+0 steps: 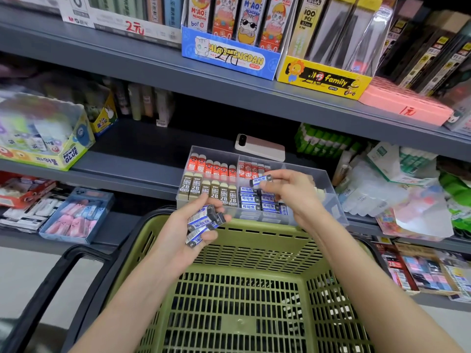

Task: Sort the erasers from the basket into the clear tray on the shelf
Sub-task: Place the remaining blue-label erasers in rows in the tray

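Note:
A green slotted basket [244, 250] fills the lower middle of the view. Above its far rim, my left hand [186, 233] grips a bunch of blue-and-black erasers [204, 222]. The clear tray [328, 197] stands on the shelf just behind the basket, divided into compartments. Red erasers [212, 168] fill its back left, olive 2B erasers [211, 191] its front left, and blue erasers [257, 200] its front middle. My right hand [290, 192] hovers over the tray and pinches one blue eraser [261, 180] above the blue row.
A white phone [260, 147] lies on the shelf behind the tray. Glue boxes [46, 146] stand to the left, bagged goods [397, 189] to the right. The upper shelf carries display boxes [229, 57]. A black basket handle [74, 266] hangs at the left.

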### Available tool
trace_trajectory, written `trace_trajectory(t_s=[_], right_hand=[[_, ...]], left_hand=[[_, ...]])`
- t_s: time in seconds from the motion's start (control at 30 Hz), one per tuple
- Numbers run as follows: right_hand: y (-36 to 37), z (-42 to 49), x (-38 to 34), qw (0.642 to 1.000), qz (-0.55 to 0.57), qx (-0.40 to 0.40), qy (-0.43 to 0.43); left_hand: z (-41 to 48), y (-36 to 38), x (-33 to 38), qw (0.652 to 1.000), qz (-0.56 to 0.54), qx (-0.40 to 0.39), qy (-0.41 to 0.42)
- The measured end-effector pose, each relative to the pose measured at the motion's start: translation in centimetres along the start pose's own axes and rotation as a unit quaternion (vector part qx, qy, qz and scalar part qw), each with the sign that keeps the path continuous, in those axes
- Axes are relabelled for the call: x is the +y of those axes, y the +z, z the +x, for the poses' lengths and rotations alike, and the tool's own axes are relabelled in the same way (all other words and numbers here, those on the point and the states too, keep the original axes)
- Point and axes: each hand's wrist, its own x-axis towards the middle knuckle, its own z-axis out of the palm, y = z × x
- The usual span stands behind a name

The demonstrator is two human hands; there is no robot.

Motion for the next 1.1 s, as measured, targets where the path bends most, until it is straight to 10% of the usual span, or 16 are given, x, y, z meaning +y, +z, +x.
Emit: trace_trajectory(t_s=[0.27,0.47,0.6,0.8,1.0,1.1], right_hand=[[2.4,0.3,0.4,0.977,-0.204,0.017,-0.064],[2.2,-1.7,-0.4,0.881,-0.414,0.063,-0.220],[3.9,-6.3,-2.0,0.919,-0.227,-0.027,-0.321],[5.7,-8.4,-2.0,0.901,-0.245,-0.048,-0.354],[2.9,-7.0,-2.3,0.950,0.275,-0.098,-0.114],[0.0,-4.3,-2.3,0.968,0.235,0.016,-0.089]], left_hand=[[0.3,-0.3,-0.4,1.000,0.000,-0.003,0.002],[0.5,-0.5,-0.5,1.000,0.018,-0.003,0.010],[0.3,-0.3,-0.4,0.999,0.036,0.012,0.035],[-0.1,0.1,-0.4,0.999,0.026,0.020,0.039],[0.0,-0.1,0.1,0.999,-0.030,0.036,0.025],[0.1,-0.2,0.3,0.998,-0.046,0.024,0.023]])
